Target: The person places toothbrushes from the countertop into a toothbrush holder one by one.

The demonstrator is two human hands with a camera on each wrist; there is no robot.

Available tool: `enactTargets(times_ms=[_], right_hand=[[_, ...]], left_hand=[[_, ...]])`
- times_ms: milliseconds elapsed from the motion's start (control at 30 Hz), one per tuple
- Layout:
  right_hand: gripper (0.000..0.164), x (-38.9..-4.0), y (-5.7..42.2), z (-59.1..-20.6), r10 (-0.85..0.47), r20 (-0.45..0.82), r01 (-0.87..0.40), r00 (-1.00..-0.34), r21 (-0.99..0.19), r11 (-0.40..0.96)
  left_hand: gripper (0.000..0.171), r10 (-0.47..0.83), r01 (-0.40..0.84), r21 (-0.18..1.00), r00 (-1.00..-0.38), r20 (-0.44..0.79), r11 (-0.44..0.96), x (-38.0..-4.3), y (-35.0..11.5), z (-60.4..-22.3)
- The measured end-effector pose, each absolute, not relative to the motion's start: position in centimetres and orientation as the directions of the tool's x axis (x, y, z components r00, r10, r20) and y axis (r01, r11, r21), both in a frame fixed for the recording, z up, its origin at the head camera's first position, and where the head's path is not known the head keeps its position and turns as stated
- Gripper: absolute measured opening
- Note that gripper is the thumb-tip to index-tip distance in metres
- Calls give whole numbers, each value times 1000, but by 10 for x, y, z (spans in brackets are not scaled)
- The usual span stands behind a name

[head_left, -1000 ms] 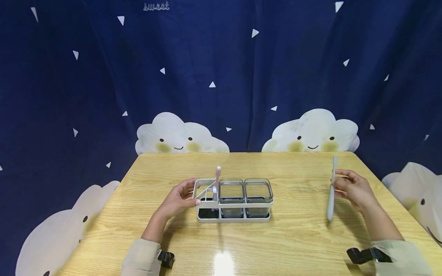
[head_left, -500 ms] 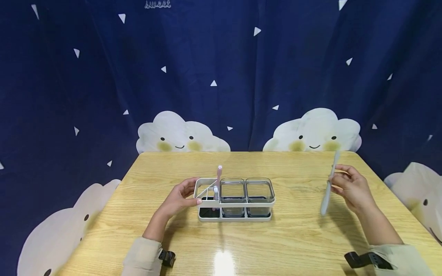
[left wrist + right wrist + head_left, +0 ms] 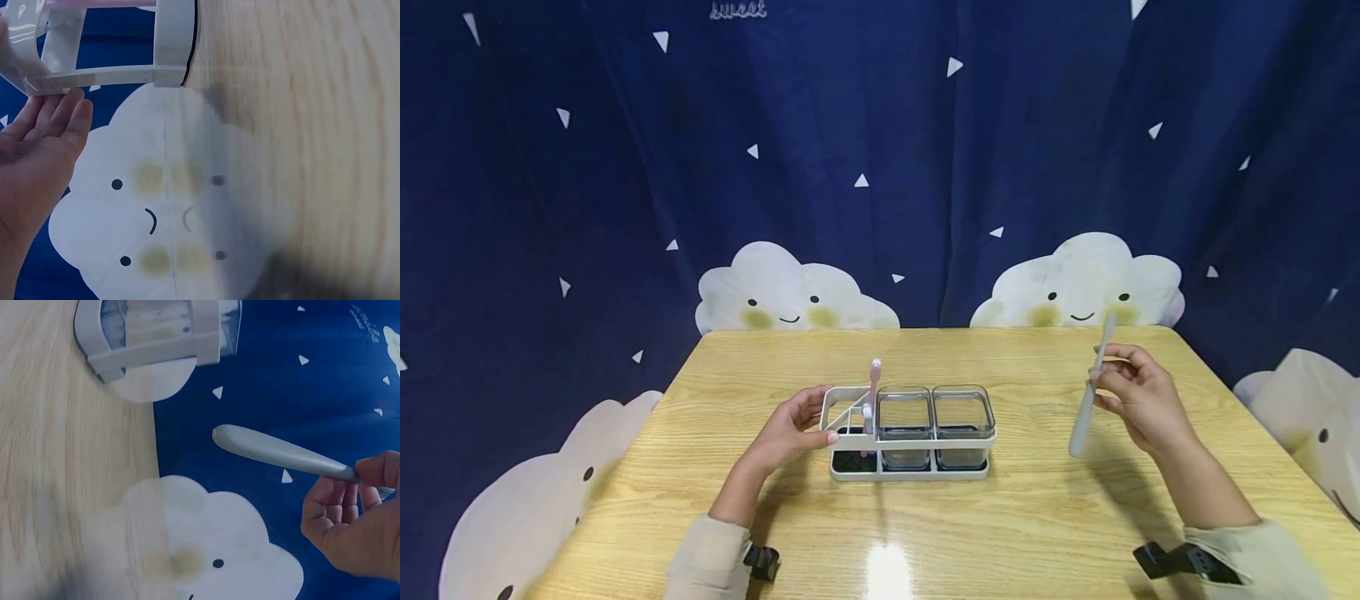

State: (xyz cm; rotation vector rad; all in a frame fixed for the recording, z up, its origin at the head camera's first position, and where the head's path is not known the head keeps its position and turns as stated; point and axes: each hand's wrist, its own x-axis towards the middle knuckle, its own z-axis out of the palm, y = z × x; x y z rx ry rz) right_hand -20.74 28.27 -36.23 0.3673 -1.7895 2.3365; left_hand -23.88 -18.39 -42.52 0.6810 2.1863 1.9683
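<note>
A white toothbrush holder (image 3: 913, 477) stands on the table, its left end held by my left hand (image 3: 784, 435), thumb on the front rail and fingers behind the side. Two square clear cups, the left cup (image 3: 904, 434) and the right cup (image 3: 964, 432), sit in its middle and right bays. A pink toothbrush (image 3: 874, 377) stands bristles up in the divided left bay, with another small pale brush head (image 3: 868, 413) beside it. Right of the holder, my right hand (image 3: 1142, 404) pinches a grey toothbrush (image 3: 1083, 423) near its middle, above the table. The toothbrush tilts, thick handle end (image 3: 250, 440) down.
The wood table (image 3: 970, 542) ends at the back against a dark blue curtain (image 3: 850, 108) with white clouds and triangles. A black band (image 3: 763, 562) circles the left wrist, and another strap (image 3: 1183, 562) sits at the right cuff.
My right hand has moved left and slightly up with the grey toothbrush, which has gone from nearly upright to more tilted. The left hand and holder have stayed in place.
</note>
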Motion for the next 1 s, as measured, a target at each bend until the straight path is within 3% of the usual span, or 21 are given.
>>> enactTargets(times_ms=[1000], right_hand=[[15,-206,220,-333,-51,419,-392,-906,-880,-270]], left_hand=[[70,400,234,972,-895,199,38,-238,-183,-426]])
